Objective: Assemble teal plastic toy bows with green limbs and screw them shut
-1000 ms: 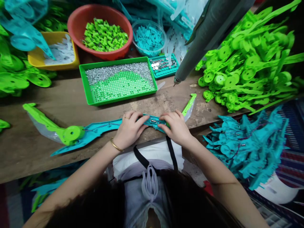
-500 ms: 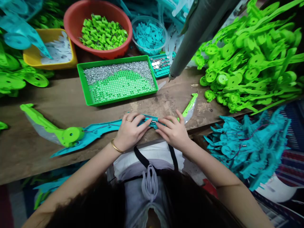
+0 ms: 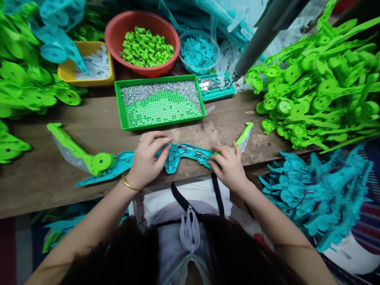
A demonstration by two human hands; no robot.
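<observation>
A long blue plastic toy bow half [image 3: 190, 152] lies along the table edge with its inner side up, showing thin wires and small silvery parts. A green limb [image 3: 102, 163] with a clear piece sits at its left end, and another green limb [image 3: 246, 134] at its right end. My left hand [image 3: 150, 160] is closed over the shell left of its middle grip, thumb and fingers pinched near its upper edge. My right hand [image 3: 228, 164] has its fingers curled on the right arm of the shell. Both hands hide parts of it.
Behind lie a green tray [image 3: 163, 118] of screws, a teal tray [image 3: 219, 93] with small metal discs, and a red bowl [image 3: 111, 39] of green pieces. A hanging screwdriver [image 3: 252, 47] reaches down. Green parts [image 3: 311, 91] are piled right, above blue shells [image 3: 317, 194].
My hands have moved apart, uncovering the middle of the bow and its silvery parts. The view has shifted, so the trays and bowls appear farther right.
</observation>
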